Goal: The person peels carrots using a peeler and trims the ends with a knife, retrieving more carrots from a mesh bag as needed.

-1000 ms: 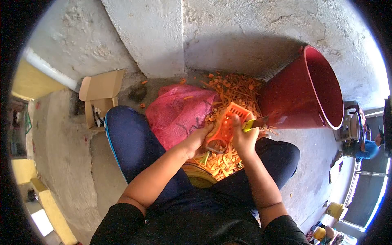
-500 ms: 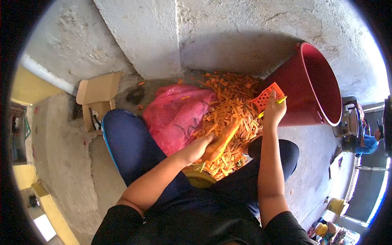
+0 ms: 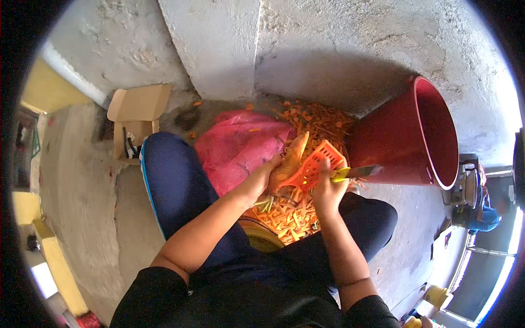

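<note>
My left hand (image 3: 262, 183) is closed round the thick end of a large carrot (image 3: 296, 154), whose tip points up and away from me. Fingers of my right hand (image 3: 329, 191) wrap an orange plastic peeler (image 3: 313, 168) with a body full of holes; its near end lies against the carrot. The same hand also grips a yellow-handled knife (image 3: 340, 175), blade out to the right. Below both hands is a heap of carrot peelings (image 3: 292, 221). A pink mesh sack (image 3: 235, 145) lies left of the heap.
A tall dark red bin (image 3: 388, 134) leans tilted at the right, its mouth facing right. An open cardboard box (image 3: 139, 106) stands beyond my left knee. A yellowish tub rim (image 3: 262, 235) shows between my legs. A rough wall (image 3: 306, 60) closes off the far side.
My right hand has come left and inward, bringing the peeler onto the carrot. The knife has swung so its blade points right. The carrot is now held more upright in my left hand.
</note>
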`<action>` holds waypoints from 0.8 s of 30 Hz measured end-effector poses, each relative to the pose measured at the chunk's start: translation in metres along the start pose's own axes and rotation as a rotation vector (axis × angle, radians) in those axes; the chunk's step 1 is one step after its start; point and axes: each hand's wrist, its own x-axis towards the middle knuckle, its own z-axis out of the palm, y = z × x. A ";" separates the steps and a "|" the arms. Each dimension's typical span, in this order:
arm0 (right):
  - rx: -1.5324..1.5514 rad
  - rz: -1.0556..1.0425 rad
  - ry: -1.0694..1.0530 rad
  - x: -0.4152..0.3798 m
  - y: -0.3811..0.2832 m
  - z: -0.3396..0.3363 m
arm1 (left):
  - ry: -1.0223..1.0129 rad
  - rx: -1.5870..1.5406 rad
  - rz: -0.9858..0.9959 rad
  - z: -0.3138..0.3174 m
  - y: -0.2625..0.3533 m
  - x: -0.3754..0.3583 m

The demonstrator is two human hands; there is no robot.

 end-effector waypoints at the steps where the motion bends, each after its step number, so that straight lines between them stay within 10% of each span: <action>1: 0.003 -0.037 0.020 -0.001 0.000 0.005 | 0.008 -0.011 0.013 -0.003 -0.004 0.003; 15: -0.547 -0.175 0.501 0.077 0.027 -0.057 | -0.152 0.412 -0.012 -0.008 -0.028 -0.009; 24: 0.058 -0.085 0.288 0.043 -0.010 -0.030 | -0.098 0.338 0.088 -0.012 -0.022 0.000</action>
